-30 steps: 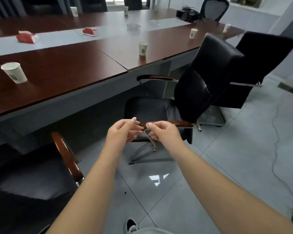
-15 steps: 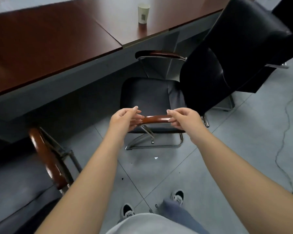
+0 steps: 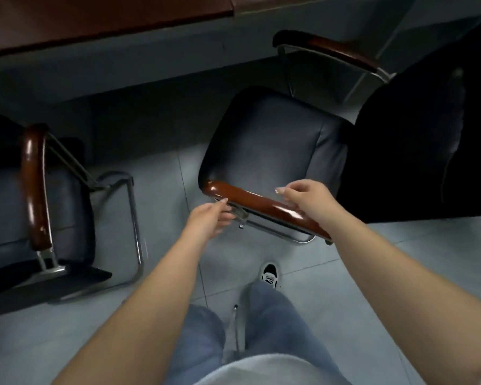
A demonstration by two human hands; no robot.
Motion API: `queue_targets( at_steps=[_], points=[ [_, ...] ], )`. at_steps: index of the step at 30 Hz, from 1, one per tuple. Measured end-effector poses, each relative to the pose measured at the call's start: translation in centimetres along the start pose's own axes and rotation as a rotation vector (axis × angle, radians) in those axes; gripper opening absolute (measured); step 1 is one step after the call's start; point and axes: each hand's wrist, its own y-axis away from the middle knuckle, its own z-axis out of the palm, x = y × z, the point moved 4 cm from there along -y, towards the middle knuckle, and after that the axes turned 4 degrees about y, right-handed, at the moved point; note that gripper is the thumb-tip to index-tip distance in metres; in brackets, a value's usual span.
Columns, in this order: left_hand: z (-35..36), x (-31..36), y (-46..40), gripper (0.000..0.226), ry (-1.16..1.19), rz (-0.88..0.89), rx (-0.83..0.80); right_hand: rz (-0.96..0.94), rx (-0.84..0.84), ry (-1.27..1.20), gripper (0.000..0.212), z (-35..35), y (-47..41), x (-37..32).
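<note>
Grips the chrome frame (image 3: 241,218) just beneath the front end of the wooden armrest (image 3: 257,202) with the left hand (image 3: 208,222), fingers curled round the tube. Rests the right hand (image 3: 307,198) across the same armrest farther back, fingers half curled over its seat side; cannot tell whether closed on it. Stands close beside the black chair (image 3: 270,143), the near armrest touching both hands.

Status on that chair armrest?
Left hand at armrest front, by metal frame; right hand on top. Grips unclear. Neighbouring chair stands apart.
</note>
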Motion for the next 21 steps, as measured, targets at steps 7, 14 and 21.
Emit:
queue_targets(
  at_steps=[7, 14, 21],
  points=[
    [3.7, -2.8, -3.5, 0.036, 0.054, -0.141, 0.106, -0.039, -0.212, 0.387, 0.047, 1.1, -6.8, 3.4],
    [5.1, -3.7, -6.5, 0.032, 0.356, -0.163, 0.117, 0.066, -0.492, 0.56, 0.067, 4.5, -8.5, 4.8],
    [5.3, -4.7, -8.1, 0.019, 0.536, -0.083, 0.015, 0.26, -0.562, 0.632, 0.073, 5.4, -8.9, 4.7]
  ],
)
